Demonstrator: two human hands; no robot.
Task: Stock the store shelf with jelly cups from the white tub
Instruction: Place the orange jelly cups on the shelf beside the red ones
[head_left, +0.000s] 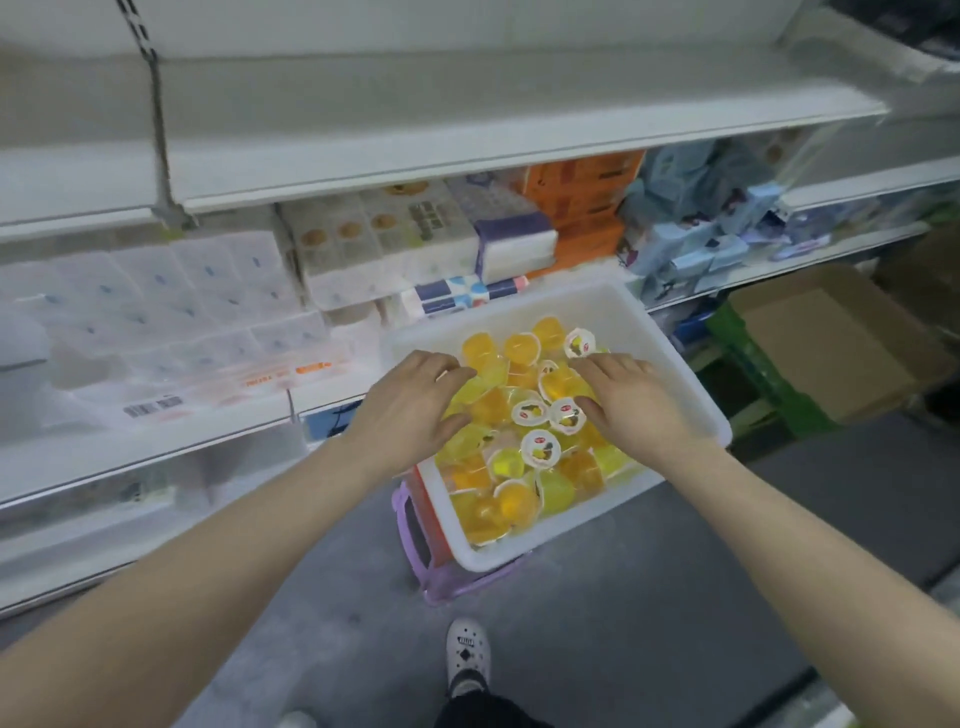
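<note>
Two hands, left hand (415, 400) and right hand (631, 400), spread over jelly cups (519, 415) in one white tub (691, 384).

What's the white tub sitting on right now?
The white tub sits on a purple plastic stool, with something orange-red showing between them at the near-left edge. The tub covers the rest of the stool's top, so that part cannot be seen.
</note>
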